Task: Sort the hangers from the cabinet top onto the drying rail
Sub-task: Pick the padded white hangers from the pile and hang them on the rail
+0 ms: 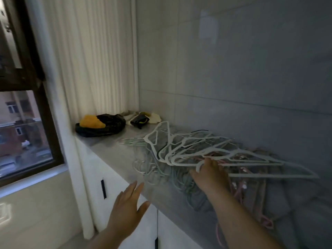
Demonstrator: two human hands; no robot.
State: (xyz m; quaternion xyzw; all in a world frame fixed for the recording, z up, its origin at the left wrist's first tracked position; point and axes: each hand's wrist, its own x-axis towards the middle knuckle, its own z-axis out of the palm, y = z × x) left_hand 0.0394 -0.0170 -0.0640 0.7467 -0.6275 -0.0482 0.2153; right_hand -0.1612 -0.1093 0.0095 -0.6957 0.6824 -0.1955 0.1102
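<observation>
**A:** Starting at the right hand [210, 174]: curled in among the hooks of the white hangers [206, 153], seemingly gripping a bunch near the necks (fingertips hidden under the plastic, so no telling how many held).

**B:** And the left hand [127, 198]?

**A:** Flat open, fingers straight, holding nothing. Hovering just off the front edge of the cabinet top [109, 150].

**B:** Likeliest trouble?

**A:** Tangling. Draped across mint-green hangers [161, 171] and pink hangers [251, 187], all interlocked in one heap on the cabinet top. Lift fast and probably drag strays along, then lose them over the front edge.

**B:** Caused by snagged hooks?

**A:** Most likely. Also by grabbing too many at once: could fan out and slip from the grip.

**B:** Anything at risk farther out?

**A:** Black plastic bag [100, 126] with something yellow inside, well apart at the window end. Probably safe. Glossy tiled wall [233, 69] right behind the heap, though: easy to knock with a swinging bunch.

**B:** Drying rail?

**A:** Not in view.
</observation>
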